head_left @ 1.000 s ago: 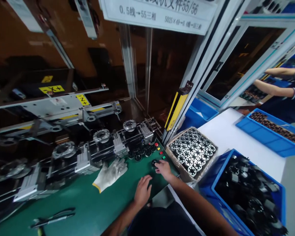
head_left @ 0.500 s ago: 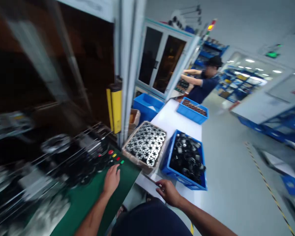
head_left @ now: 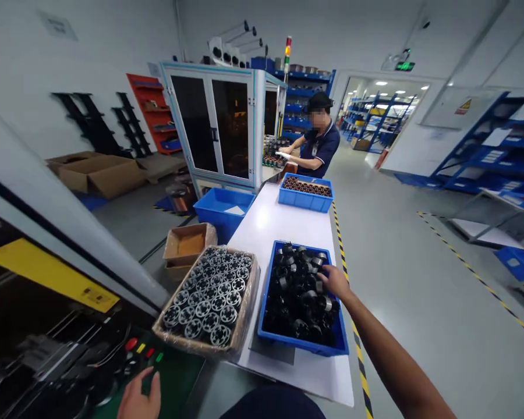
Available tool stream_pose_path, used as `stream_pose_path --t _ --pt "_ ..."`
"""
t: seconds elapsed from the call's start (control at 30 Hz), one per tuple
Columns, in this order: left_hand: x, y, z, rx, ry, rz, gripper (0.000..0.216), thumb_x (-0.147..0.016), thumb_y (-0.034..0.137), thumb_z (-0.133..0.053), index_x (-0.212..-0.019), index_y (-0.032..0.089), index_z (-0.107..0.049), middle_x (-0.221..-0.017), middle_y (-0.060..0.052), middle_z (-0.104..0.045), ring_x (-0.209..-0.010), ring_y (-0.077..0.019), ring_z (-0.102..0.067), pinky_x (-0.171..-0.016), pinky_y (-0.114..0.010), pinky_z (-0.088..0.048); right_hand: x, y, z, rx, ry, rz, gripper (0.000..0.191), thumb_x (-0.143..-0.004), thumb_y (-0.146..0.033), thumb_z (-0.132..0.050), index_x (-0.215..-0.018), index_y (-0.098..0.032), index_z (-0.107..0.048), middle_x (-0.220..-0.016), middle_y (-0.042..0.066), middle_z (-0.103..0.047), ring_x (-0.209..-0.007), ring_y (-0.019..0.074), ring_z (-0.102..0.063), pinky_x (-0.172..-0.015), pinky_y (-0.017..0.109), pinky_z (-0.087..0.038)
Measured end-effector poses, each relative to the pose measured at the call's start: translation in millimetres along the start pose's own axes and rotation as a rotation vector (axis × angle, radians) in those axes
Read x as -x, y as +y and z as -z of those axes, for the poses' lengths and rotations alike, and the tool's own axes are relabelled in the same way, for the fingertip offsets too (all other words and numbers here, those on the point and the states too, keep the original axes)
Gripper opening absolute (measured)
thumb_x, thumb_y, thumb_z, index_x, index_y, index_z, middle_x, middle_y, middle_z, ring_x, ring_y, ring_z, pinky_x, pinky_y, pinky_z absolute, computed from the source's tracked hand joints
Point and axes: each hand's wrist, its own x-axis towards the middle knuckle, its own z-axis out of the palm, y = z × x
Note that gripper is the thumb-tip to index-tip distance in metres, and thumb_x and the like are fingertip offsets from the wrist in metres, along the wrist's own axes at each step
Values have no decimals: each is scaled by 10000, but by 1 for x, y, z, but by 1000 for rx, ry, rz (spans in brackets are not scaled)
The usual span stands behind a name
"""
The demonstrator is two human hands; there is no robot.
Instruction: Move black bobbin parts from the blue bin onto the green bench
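Note:
My right hand (head_left: 335,283) reaches over the right side of a blue bin (head_left: 267,334). Its fingers are stretched out and apart at the heaped black parts with silver rings (head_left: 309,298); whether the fingertips touch one is hard to see. At the lower left, my left hand (head_left: 140,397) is open and holds nothing, with thumb and fingers apart. It is over the green work surface (head_left: 181,372), just below the green button (head_left: 159,357) and red button (head_left: 131,344). Beside the bin, a plastic-lined carton (head_left: 244,343) holds rows of round silver-and-black parts (head_left: 210,297).
A white table (head_left: 262,224) carries the bin and, farther back, another blue bin (head_left: 305,201) with copper-coloured parts. A person (head_left: 318,139) works beside a glazed cabinet (head_left: 209,125). A yellow-marked machine post (head_left: 56,273) stands left. Striped tape (head_left: 361,366) runs along the floor.
The view has swung left and steadied. My right hand has moved from the table's near edge forward to the bin of black parts. My left hand stays near the buttons, lower in view.

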Motion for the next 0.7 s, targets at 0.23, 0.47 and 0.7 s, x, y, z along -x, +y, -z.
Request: stream_pose_path --t 0.23,0.47,0.7 --pt "64 68 23 167 64 218 974 -444 811 -346 -1146 183 -594 -1307 -89 -592 -1200 -318 -559 -993 -372 -433 -86 -24 -30 67 -58 18 470 -971 -352 -580 -1358 -90 -631 -1444 206 -432 -1368 323 -401 -1140 406 -323" --pt "95 115 -22 357 -91 -92 749 -597 751 -571 -1046 157 -658 -1172 -86 -649 -1137 -245 -594 -1036 -333 -440 -77 -41 -23 112 -41 147 381 -982 -259 -523 -1201 -4 -702 -1514 218 -377 -1432 339 -307 -1176 434 -283" --pt "107 182 -81 354 -416 -396 906 -720 462 -622 -1480 113 -273 -1503 -132 -391 -1203 -171 -537 -1028 -325 -471 41 -116 -34 -585 -420 867 180 -810 -190 -690 -905 -47 -744 -1457 186 -473 -1387 271 -428 -1182 341 -314"
